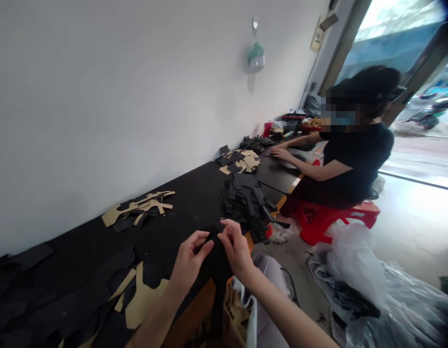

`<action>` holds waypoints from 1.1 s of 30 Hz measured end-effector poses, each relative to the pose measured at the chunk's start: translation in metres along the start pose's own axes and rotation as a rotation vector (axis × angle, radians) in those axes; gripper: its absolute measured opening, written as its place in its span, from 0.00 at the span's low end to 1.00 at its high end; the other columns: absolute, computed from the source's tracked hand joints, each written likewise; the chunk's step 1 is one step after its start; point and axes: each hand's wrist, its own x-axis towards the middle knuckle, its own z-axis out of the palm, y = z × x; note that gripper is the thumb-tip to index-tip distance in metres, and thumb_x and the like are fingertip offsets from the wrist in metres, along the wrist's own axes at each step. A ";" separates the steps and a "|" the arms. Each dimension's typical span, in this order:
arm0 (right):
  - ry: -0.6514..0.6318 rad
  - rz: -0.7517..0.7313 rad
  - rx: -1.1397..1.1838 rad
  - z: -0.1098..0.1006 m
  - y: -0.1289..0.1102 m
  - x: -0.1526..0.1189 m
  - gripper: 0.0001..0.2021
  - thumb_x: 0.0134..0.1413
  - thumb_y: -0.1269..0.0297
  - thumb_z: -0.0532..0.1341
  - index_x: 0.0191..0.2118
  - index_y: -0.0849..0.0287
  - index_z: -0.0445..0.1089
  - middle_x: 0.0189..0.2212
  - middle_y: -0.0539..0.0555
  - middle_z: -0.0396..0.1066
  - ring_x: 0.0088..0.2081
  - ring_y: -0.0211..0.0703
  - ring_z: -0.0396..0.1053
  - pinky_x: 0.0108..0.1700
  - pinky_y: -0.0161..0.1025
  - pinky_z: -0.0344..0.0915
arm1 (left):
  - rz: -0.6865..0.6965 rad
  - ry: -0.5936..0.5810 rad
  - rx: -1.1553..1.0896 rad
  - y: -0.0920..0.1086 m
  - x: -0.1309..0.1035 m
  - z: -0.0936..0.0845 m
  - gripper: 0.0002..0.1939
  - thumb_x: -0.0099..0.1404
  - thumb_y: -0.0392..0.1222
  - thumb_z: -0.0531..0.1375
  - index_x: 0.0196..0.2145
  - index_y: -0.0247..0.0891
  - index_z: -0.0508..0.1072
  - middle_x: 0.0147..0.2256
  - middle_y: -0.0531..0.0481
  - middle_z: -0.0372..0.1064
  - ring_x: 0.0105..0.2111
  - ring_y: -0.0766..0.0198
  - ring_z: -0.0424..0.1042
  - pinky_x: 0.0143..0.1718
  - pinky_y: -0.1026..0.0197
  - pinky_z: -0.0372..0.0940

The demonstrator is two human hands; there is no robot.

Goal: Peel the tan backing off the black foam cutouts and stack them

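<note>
Near the front edge of the table, my left hand (192,255) pinches the top edge of a black cut-out piece (217,268) between thumb and fingers. My right hand (237,247) is closed at the opposite side of that edge, its thumb and index finger against it. The piece is flat, with a long narrow strip hanging over the table edge. Just beyond my right hand lies a pile of black cut pieces (245,198). Tan-backed pieces (142,302) lie beside my left forearm.
More tan and black scraps (140,208) lie along the wall. Farther up the table (195,188), a person (361,150) on a red stool (314,222) works beside another pile (241,161). Plastic bags (365,270) cover the floor at right. An open bag (241,309) stands below my hands.
</note>
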 end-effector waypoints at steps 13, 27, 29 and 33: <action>0.104 0.184 -0.150 -0.088 0.075 0.124 0.28 0.54 0.53 0.57 0.59 0.58 0.56 0.55 0.61 0.62 0.55 0.54 0.62 0.56 0.54 0.58 | -0.093 -0.004 0.170 -0.034 0.027 -0.064 0.24 0.62 0.50 0.56 0.53 0.39 0.63 0.50 0.41 0.67 0.49 0.55 0.69 0.44 0.57 0.66; -0.362 -0.063 -0.362 -0.075 0.078 -0.031 0.24 0.62 0.62 0.50 0.63 0.49 0.49 0.59 0.55 0.58 0.59 0.44 0.59 0.56 0.41 0.62 | -0.243 0.381 1.499 -0.087 0.123 -0.201 0.10 0.57 0.42 0.59 0.35 0.33 0.73 0.42 0.36 0.71 0.48 0.44 0.66 0.47 0.44 0.58; -0.335 -0.015 -0.375 -0.082 0.085 -0.045 0.23 0.61 0.62 0.51 0.62 0.49 0.51 0.57 0.55 0.60 0.57 0.43 0.62 0.55 0.39 0.64 | -0.236 0.380 1.544 -0.082 0.128 -0.203 0.13 0.55 0.46 0.61 0.31 0.31 0.74 0.40 0.32 0.71 0.47 0.38 0.65 0.47 0.40 0.56; -0.266 0.028 -0.369 -0.082 0.085 -0.059 0.21 0.61 0.63 0.52 0.60 0.51 0.56 0.52 0.56 0.66 0.51 0.42 0.68 0.51 0.37 0.67 | -0.096 0.366 1.563 -0.072 0.141 -0.200 0.15 0.61 0.43 0.54 0.35 0.29 0.75 0.42 0.31 0.70 0.47 0.42 0.66 0.50 0.44 0.54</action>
